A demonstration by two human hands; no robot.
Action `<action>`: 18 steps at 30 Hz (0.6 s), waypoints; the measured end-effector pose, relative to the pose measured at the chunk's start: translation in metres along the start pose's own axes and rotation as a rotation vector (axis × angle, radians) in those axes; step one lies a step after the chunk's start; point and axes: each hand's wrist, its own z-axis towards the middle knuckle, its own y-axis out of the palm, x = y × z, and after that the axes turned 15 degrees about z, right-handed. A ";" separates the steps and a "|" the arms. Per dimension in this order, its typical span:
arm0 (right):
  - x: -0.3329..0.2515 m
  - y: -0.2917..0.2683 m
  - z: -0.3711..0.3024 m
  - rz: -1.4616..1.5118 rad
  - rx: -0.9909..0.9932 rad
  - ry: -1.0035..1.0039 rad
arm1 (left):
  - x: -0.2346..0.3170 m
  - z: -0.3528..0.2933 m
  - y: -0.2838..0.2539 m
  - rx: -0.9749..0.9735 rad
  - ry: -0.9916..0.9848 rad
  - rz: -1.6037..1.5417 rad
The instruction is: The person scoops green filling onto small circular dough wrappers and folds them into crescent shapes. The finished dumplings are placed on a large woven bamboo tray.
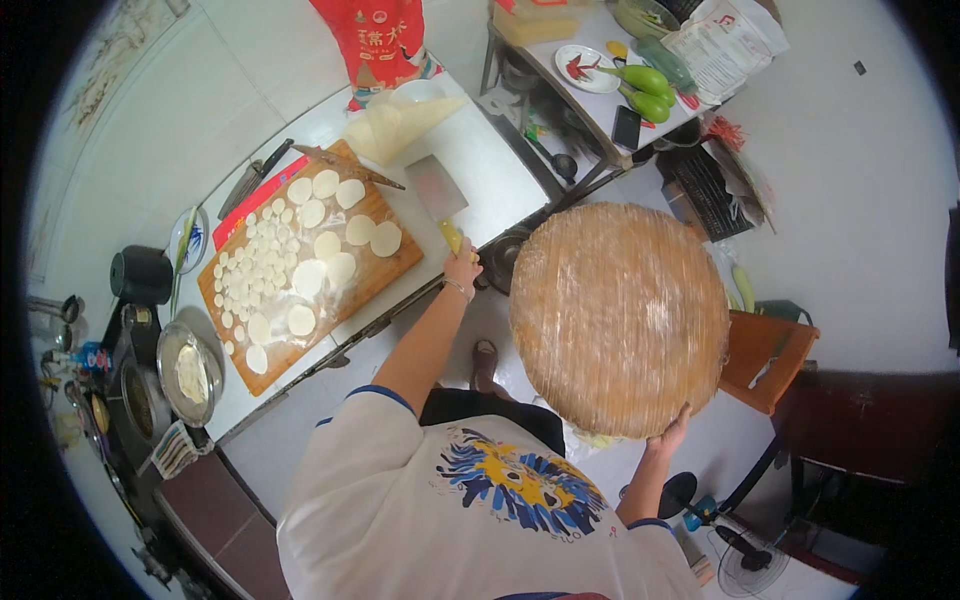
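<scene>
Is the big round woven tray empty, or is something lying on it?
Empty. The round woven tray, held at its edge by the right hand, shows only a light flour dusting; no dough pieces lie on it.

Your left hand (462, 268) is extended forward on a nearly straight arm, fingers closed in a grip, a band on the wrist. Your right hand (672, 433) is raised at your side, elbow bent, fingers curled upward around an edge.

one cleaver (437, 190), one round bamboo tray (618, 318), two hands
</scene>
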 end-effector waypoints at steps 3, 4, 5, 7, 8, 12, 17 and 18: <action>0.001 0.011 0.032 -0.044 0.000 0.043 | 0.019 -0.034 -0.003 -0.082 0.084 -0.069; 0.004 0.016 0.044 -0.050 -0.002 0.064 | 0.024 -0.045 -0.008 -0.155 0.096 -0.118; 0.008 0.020 0.053 -0.055 -0.016 0.090 | 0.027 -0.057 -0.013 -0.228 0.109 -0.167; 0.018 0.031 0.067 -0.055 -0.040 0.138 | 0.040 -0.095 -0.023 -0.238 0.128 -0.162; 0.026 0.030 0.078 -0.041 -0.087 0.173 | 0.045 -0.113 -0.028 -0.247 0.141 -0.159; 0.080 0.056 0.111 -0.115 -0.129 0.234 | 0.051 -0.154 -0.063 -0.239 0.226 -0.136; 0.164 0.104 0.140 -0.082 -0.230 0.414 | 0.046 -0.180 -0.097 -0.098 0.217 -0.123; 0.180 0.109 0.149 -0.082 -0.261 0.416 | 0.044 -0.182 -0.102 -0.100 0.242 -0.130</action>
